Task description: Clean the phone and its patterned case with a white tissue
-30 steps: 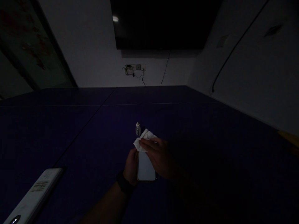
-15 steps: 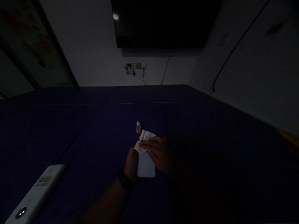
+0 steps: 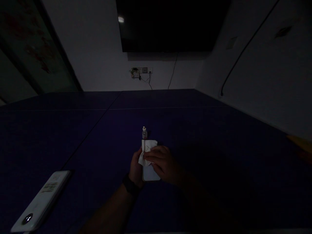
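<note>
Two bare hands meet low in the middle of a very dim room. The left hand [image 3: 135,167] is closed around the left side of a phone [image 3: 150,174], thumb toward its upper end. The right hand [image 3: 163,164] comes in from the other side, fingers close together, pinning a crumpled white tissue [image 3: 149,145] to the phone's face. The tissue covers the upper part; the lower part shows pale, with a thin darker rim. Whether the phone touches the dark blue bench [image 3: 102,146] below is hard to tell. A black band [image 3: 130,185] circles the left wrist.

Just past the tissue stands a small clear bottle [image 3: 144,133] with a white cap — upright, its base hidden by the tissue. Well apart, at lower left, a long white slab [image 3: 40,203] lies aslant on the bench, with marks on its top and a round dark window near its close end.

A thin pale line and a dark seam cross the bench, which runs back to a wall [image 3: 99,61]. There hangs a large black TV [image 3: 168,29] — a spot of light mirrored on it — above a row of sockets [image 3: 141,70] with dark cords.
</note>
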The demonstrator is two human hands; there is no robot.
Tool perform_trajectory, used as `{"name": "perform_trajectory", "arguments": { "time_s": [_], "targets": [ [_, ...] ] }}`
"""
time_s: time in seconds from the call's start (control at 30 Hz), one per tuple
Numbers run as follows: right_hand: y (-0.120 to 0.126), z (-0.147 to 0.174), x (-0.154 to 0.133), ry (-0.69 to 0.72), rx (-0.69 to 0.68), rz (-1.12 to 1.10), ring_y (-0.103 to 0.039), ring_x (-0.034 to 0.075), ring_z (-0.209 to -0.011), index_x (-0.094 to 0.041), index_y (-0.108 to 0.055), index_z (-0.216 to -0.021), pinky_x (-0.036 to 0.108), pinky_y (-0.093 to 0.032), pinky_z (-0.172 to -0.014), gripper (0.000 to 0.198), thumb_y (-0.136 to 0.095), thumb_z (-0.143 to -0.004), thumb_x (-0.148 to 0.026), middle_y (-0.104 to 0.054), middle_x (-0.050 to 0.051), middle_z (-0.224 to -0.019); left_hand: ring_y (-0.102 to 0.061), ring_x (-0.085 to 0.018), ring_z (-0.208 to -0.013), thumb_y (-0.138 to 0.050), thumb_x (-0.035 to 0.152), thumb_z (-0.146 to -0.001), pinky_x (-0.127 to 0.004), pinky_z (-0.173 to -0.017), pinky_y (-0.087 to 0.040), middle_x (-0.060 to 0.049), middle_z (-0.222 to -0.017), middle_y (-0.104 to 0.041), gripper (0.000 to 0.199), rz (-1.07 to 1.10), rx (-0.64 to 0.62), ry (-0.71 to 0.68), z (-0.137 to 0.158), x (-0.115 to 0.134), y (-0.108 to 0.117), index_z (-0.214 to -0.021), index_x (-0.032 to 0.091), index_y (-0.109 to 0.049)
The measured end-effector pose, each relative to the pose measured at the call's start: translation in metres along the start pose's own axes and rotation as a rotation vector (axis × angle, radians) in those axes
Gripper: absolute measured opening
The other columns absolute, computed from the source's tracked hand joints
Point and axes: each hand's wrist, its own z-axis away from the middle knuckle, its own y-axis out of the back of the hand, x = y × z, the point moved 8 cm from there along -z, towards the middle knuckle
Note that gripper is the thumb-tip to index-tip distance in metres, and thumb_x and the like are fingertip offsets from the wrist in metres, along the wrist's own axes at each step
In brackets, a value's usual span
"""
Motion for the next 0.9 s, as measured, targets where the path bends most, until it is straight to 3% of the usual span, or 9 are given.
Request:
{"name": "perform_trajectory", "arguments": {
  "time_s": [0.13,0.27,0.33,0.47,0.67,0.9],
  "targets": [
    [0.004,0.001,0.008,-0.043,0.073,0.019,-0.057,0.025,-0.111,-0.02,-0.065,-0.124,0.046,-0.045,-0.095,0.041,-0.049,-0.089,-0.006,-0.072,0.008,-0.119,-0.07,-0.024,-0.084,-0.067,0.038,-0.082,-0.031,-0.077,-0.053,-0.006,-0.082,-0.073,0.028,0.004,0.015,-0.019,0.001,0.001,0.001,-0.096,0.013,-0.07],
    [-0.006,0.001,0.004,-0.02,-0.005,0.03,-0.054,0.025,-0.12,-0.021,-0.06,-0.132,0.047,-0.044,-0.1,0.045,-0.049,-0.091,-0.008,-0.065,0.009,-0.133,-0.071,-0.024,-0.081,-0.065,0.04,-0.083,-0.031,-0.075,-0.053,-0.006,-0.072,-0.07,0.028,0.017,0.032,0.041,0.002,-0.004,0.005,-0.087,0.013,-0.07],
    [-0.008,0.002,0.001,0.021,-0.039,-0.01,-0.056,0.024,-0.119,-0.022,-0.063,-0.127,0.047,-0.044,-0.1,0.041,-0.05,-0.09,-0.01,-0.067,0.008,-0.129,-0.07,-0.024,-0.08,-0.064,0.04,-0.084,-0.031,-0.074,-0.053,-0.006,-0.074,-0.071,0.028,0.032,0.024,0.046,0.001,-0.004,0.005,-0.088,0.012,-0.07],
    [-0.001,0.002,0.005,0.013,0.022,-0.032,-0.06,0.025,-0.11,-0.018,-0.065,-0.121,0.046,-0.047,-0.094,0.038,-0.049,-0.088,-0.008,-0.072,0.009,-0.117,-0.069,-0.021,-0.074,-0.063,0.037,-0.085,-0.028,-0.072,-0.053,-0.004,-0.071,-0.069,0.026,0.05,0.018,-0.001,-0.001,0.0,0.004,-0.09,0.013,-0.071],
    [-0.007,-0.001,-0.003,0.009,-0.022,0.035,-0.055,0.024,-0.122,-0.018,-0.059,-0.131,0.044,-0.045,-0.101,0.044,-0.046,-0.091,-0.007,-0.063,0.01,-0.134,-0.069,-0.019,-0.074,-0.064,0.036,-0.084,-0.028,-0.074,-0.053,-0.003,-0.075,-0.07,0.025,0.065,0.026,0.007,0.001,0.0,0.005,-0.091,0.014,-0.071],
    [0.001,0.002,0.004,0.02,0.034,-0.012,-0.061,0.025,-0.112,-0.018,-0.065,-0.12,0.046,-0.048,-0.095,0.038,-0.048,-0.088,-0.007,-0.071,0.009,-0.119,-0.07,-0.021,-0.077,-0.064,0.035,-0.084,-0.03,-0.072,-0.054,-0.004,-0.078,-0.072,0.024,0.029,0.015,-0.045,-0.002,0.003,0.004,-0.093,0.014,-0.071]
  ]
}}
